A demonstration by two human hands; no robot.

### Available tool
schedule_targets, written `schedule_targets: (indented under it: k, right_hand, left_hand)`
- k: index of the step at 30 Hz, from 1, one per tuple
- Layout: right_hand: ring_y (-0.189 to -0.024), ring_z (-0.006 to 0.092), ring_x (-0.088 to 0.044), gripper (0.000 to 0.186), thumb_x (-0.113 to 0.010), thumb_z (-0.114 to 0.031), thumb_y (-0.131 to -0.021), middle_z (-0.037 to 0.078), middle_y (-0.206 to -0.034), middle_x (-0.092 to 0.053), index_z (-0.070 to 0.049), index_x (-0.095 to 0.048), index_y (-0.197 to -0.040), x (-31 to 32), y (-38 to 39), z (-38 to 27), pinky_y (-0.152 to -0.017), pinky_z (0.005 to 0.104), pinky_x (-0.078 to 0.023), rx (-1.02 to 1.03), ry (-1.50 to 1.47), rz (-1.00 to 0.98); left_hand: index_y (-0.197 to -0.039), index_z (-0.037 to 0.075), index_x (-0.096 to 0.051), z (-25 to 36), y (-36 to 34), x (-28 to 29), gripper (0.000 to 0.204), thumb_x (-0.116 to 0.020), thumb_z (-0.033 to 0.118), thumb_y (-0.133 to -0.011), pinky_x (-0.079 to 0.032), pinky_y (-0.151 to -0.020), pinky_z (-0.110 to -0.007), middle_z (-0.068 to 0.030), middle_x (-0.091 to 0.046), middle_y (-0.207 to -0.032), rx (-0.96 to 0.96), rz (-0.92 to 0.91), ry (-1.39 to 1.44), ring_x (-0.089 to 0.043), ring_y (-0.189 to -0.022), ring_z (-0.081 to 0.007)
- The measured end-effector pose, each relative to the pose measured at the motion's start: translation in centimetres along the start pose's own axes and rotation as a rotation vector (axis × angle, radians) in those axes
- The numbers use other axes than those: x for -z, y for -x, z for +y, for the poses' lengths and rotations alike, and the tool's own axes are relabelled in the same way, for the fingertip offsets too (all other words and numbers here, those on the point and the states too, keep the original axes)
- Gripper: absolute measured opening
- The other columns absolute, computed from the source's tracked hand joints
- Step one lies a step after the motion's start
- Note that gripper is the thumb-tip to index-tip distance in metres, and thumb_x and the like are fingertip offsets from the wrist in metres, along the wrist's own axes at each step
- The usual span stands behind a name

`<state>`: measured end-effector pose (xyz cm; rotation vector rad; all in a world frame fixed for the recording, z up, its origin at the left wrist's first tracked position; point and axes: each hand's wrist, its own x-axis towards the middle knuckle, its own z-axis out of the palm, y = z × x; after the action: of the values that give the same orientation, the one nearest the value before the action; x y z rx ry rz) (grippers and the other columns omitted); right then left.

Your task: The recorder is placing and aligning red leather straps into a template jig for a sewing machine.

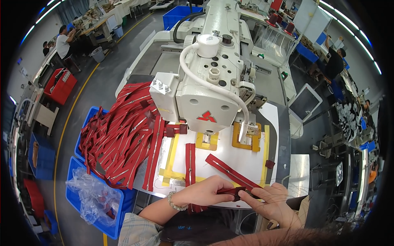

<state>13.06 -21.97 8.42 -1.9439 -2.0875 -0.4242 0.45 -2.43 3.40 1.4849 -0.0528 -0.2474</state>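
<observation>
In front of my body, both hands meet at the table's near edge around a dark red zipper piece [230, 191]. My left hand [203, 192], with a beaded bracelet at the wrist, pinches its left end. The fingers of my right hand [274, 202] close on its other end; part of the piece is hidden by them. Just beyond, a red zipper [230, 170] lies slanted on the white work plate [201, 158], its near end close to my right fingers. Another red zipper [190, 162] lies lengthwise beyond my left hand.
A large white sewing machine [211, 96] stands ahead, with yellow clamp frames [206, 141] under its head. Many red zippers [123, 127] are heaped at left. Below them is a blue bin [119, 217] with clear plastic bags [94, 192]. A small dark red tab [269, 164] lies at right.
</observation>
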Motion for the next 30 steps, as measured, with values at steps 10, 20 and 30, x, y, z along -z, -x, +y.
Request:
schedule_targets:
  k: [10, 20, 30]
  right_hand:
    - [-0.051, 0.0052, -0.042, 0.037, -0.07, -0.02, -0.065, -0.009, -0.072, -0.052, -0.024, -0.072, -0.102, -0.5, 0.0, 0.2, -0.045, 0.022, -0.027, 0.058, -0.038, -0.014]
    - [-0.049, 0.0056, -0.043, 0.034, -0.077, -0.023, -0.066, -0.008, -0.072, -0.053, -0.024, -0.072, -0.1, -0.6, 1.0, 0.2, -0.046, 0.0233, -0.027, -0.113, -0.061, 0.135]
    - [-0.052, 0.0071, -0.041, 0.037, -0.07, -0.019, -0.07, -0.007, -0.075, -0.052, -0.022, -0.07, -0.107, 1.4, -0.3, -0.6, -0.049, 0.0238, -0.029, -0.044, 0.084, -0.075]
  left_hand:
    - [-0.095, -0.005, -0.064, -0.4, 0.0, -0.3, 0.019, -0.064, 0.012, -0.088, -0.042, -0.06, -0.028, -0.0078, -0.057, -0.067, -0.004, 0.02, 0.019, -0.049, -0.064, -0.0108]
    - [-0.095, -0.003, -0.064, -0.6, 0.0, -0.3, 0.022, -0.067, 0.018, -0.089, -0.04, -0.056, -0.025, -0.0003, -0.053, -0.066, -0.073, 0.079, 0.121, -0.043, -0.063, -0.0064]
    - [-0.096, -0.006, -0.064, -0.3, -0.3, -0.1, 0.016, -0.063, 0.008, -0.088, -0.042, -0.06, -0.026, -0.0057, -0.06, -0.071, -0.006, 0.03, 0.031, -0.047, -0.065, -0.0079]
